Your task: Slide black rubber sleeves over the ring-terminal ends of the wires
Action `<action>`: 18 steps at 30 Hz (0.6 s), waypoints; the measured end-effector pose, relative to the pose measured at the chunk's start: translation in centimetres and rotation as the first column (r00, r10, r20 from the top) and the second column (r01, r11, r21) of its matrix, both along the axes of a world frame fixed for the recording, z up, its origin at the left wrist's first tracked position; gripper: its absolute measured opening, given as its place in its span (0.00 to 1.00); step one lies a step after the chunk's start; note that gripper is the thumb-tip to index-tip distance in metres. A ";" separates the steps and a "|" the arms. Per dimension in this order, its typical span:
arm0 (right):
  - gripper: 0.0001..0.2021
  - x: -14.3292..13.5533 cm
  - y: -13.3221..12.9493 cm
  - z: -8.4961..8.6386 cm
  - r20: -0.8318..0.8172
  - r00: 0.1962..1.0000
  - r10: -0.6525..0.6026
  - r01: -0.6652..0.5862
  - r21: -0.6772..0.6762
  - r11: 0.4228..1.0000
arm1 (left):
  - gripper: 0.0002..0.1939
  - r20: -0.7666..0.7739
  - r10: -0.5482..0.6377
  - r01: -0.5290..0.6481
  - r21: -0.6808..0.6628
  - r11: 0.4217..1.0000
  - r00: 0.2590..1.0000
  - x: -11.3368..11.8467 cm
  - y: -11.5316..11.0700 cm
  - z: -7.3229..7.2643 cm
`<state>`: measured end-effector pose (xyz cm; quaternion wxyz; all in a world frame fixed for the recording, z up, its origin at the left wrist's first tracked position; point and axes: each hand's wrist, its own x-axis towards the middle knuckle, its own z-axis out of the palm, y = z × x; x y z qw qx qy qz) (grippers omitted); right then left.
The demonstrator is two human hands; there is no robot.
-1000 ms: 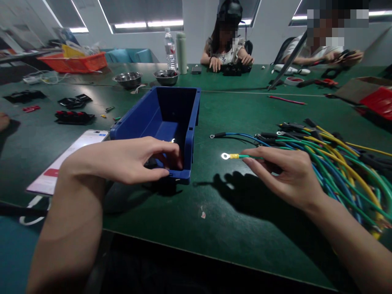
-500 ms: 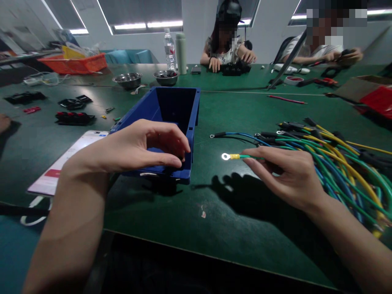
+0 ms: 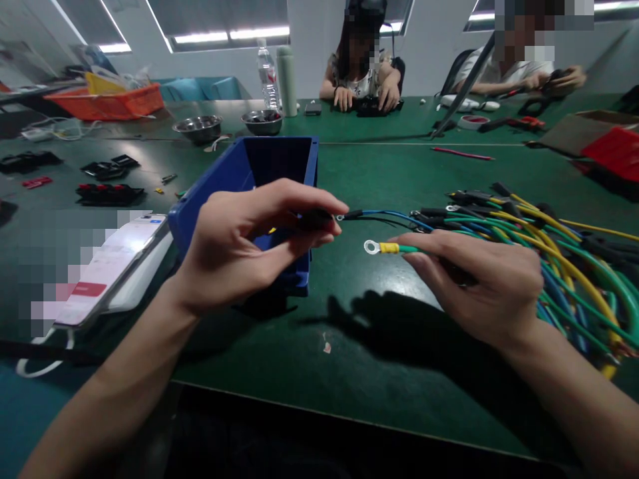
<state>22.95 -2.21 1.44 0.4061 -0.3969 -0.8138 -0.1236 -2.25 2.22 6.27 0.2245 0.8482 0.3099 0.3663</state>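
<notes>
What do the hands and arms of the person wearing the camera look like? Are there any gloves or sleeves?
The left hand and right hand have no gloves. I see no rings, watch or bracelet. Both forearms are bare, with no sleeves in view.

Green wire pinched in right hand, roughly level, end pointing left; silver ring terminal at tip, hole visible, yellow collar behind it. Small dark piece between left hand's fingers, partly hidden, shape unclear; apart from terminal.
</notes>
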 end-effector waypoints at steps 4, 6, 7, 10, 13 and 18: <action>0.08 -0.1 -0.3 0.0 0.000 1.000 -0.030 0.030 0.013 0.999 | 0.12 -0.149 0.041 -0.031 0.065 0.997 0.988 0.2 -0.3 -0.5; 0.09 -0.1 -0.4 0.0 0.007 0.999 -0.043 0.043 0.031 0.999 | 0.14 -0.205 0.049 -0.017 0.151 0.988 0.978 0.2 -0.3 -0.7; 0.09 -0.2 -0.5 0.1 0.008 0.998 -0.057 0.057 0.041 0.998 | 0.14 -0.228 0.048 0.006 0.232 0.973 0.972 0.2 -0.3 -0.8; 0.09 -0.2 -0.7 0.3 -0.020 0.994 -0.109 0.110 0.060 0.992 | 0.12 -0.252 0.057 0.074 0.482 0.873 0.966 0.3 0.0 -1.2; 0.07 -0.3 -1.0 0.7 -0.039 0.988 -0.147 0.151 0.130 0.980 | 0.14 -0.211 0.028 0.111 0.618 0.779 0.977 0.6 0.2 -1.7; 0.07 -0.4 -1.3 0.9 -0.004 0.995 -0.099 0.097 0.191 0.977 | 0.12 -0.211 -0.032 0.160 0.628 0.762 0.977 1.0 0.6 -2.3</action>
